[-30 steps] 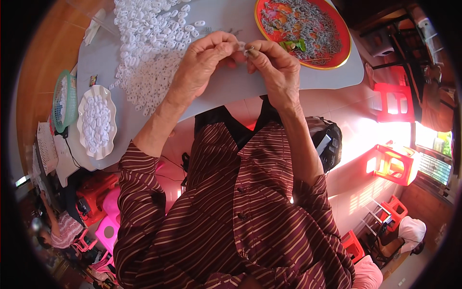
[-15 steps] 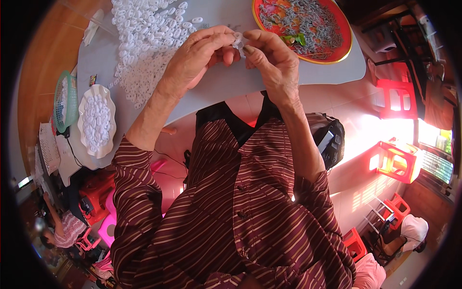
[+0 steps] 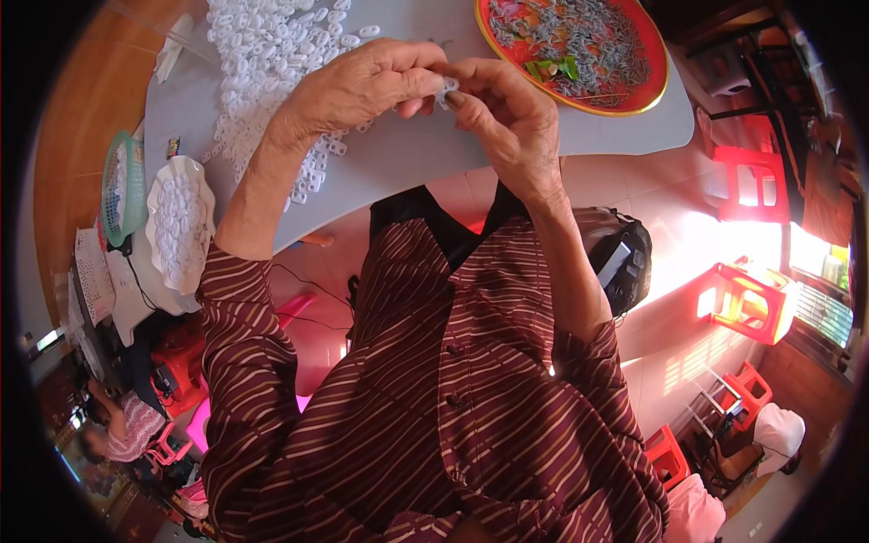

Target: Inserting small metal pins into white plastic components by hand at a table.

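Above the table edge, my left hand (image 3: 348, 90) and my right hand (image 3: 514, 122) meet fingertip to fingertip. Between them is a small white plastic piece (image 3: 449, 84), pinched by the thumb and fingers of both hands; part of it is hidden by the fingers. Beyond and under my left forearm spreads a heap of small white oval plastic pieces (image 3: 253, 59). Smaller white pieces (image 3: 312, 176) lie by my left wrist. To the right of my hands a round red tray (image 3: 659, 63) with a yellow rim holds many small grey metal-looking parts (image 3: 588, 54).
On the left, a scalloped white dish (image 3: 210, 204) is filled with white pieces, beside a green mesh basket (image 3: 136, 190). The grey table (image 3: 625, 136) ends in front of my lap. Red stools (image 3: 747, 303) stand on the floor at right. A person (image 3: 131, 425) sits at lower left.
My left hand and forearm have shifted slightly up and left, uncovering small white pieces by the wrist. My fingers have turned the white plastic piece a little. The right hand has barely moved.
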Action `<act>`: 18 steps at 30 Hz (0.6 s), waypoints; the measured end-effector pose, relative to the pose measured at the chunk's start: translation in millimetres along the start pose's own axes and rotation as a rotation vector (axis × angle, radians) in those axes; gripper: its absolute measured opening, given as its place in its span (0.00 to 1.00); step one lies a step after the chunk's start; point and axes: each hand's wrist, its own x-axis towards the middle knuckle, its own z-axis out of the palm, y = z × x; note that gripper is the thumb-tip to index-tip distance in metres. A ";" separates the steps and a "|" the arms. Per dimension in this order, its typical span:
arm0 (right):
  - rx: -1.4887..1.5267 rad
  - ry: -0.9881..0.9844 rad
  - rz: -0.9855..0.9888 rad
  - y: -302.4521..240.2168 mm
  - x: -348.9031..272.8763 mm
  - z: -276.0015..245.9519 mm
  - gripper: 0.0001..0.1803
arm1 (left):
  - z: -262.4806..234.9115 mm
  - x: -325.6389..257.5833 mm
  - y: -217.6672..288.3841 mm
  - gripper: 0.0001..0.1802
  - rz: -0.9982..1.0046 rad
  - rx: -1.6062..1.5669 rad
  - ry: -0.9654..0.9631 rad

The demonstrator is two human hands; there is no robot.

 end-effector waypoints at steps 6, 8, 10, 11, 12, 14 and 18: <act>0.058 0.056 -0.020 -1.4 0.4 0.7 0.11 | 29.1 -2.5 -6.3 0.16 0.202 0.091 0.308; 0.009 0.060 -0.017 -0.3 0.6 1.1 0.12 | 41.3 -6.1 -7.2 0.16 0.176 0.053 0.397; 0.033 0.050 0.006 0.5 0.2 2.4 0.13 | 55.8 -9.8 -7.7 0.16 0.180 0.014 0.603; 0.052 0.051 0.027 1.4 0.3 1.5 0.15 | 55.0 -9.1 -6.9 0.16 0.183 0.012 0.602; 0.048 0.053 0.026 4.6 0.3 1.5 0.15 | 53.3 -8.3 -5.3 0.16 0.158 -0.006 0.575; -0.041 0.044 -0.027 12.3 0.3 3.3 0.18 | 52.7 -6.9 -6.2 0.16 0.134 -0.025 0.550; -0.142 0.043 -0.057 13.4 0.1 2.8 0.21 | 55.1 -5.1 -10.4 0.18 0.200 -0.031 0.593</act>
